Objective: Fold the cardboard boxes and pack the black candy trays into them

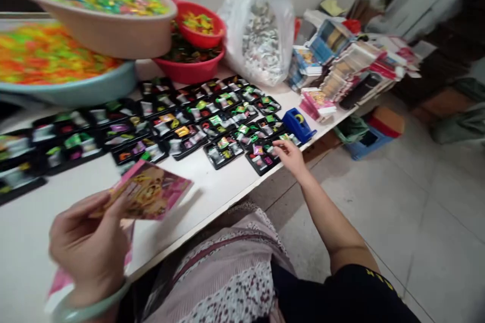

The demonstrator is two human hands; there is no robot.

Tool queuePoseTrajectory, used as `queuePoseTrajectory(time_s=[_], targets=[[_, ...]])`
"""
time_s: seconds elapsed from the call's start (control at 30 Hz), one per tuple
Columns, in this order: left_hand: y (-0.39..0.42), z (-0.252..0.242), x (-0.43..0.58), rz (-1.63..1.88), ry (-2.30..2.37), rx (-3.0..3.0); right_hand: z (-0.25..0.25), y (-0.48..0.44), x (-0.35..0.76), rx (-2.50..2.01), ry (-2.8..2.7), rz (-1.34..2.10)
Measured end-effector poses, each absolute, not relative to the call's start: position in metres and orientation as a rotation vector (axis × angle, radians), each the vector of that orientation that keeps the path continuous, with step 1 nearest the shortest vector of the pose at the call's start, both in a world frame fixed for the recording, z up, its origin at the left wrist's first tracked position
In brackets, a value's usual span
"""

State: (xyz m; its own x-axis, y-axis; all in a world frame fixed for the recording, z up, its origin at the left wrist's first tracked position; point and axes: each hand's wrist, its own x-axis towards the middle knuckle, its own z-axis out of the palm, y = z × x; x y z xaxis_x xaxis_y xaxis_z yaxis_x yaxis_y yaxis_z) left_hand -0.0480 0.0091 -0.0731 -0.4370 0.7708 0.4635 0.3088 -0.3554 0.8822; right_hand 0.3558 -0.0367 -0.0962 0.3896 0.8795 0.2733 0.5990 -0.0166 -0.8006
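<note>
My left hand (89, 247) is closed on a pink printed card (149, 191), held a little above the white table (212, 181) near its front edge. My right hand (290, 156) reaches out to the rightmost black tray (265, 156) at the table's edge. Its fingers curl down onto the tray and touch the small coloured pieces in it. Several black trays (182, 121) filled with small coloured items lie in rows across the table between the two hands.
Large basins of coloured candy-like pieces (56, 55) and red bowls (191, 68) stand at the back left. A clear bag (261, 30) and stacks of pink boxes (352, 65) sit at the back right. A blue tape dispenser (297, 123) lies beside the right trays. The floor holds bins.
</note>
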Motion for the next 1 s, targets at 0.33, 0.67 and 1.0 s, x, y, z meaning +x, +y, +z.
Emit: queuePoseTrajectory(time_s=[0.33,0.67,1.0], targets=[[-0.006,-0.062,-0.008,1.397,1.507,1.59,-0.062,-0.027,0.506,-2.367,-1.106,0.194],[-0.005,-0.064,-0.012,1.325,1.616,1.592,-0.085,-0.044,0.526,-1.971,-0.944,0.663],[-0.008,-0.059,-0.005,1.316,1.492,1.694,-0.08,-0.055,0.516,-2.185,-0.885,0.511]])
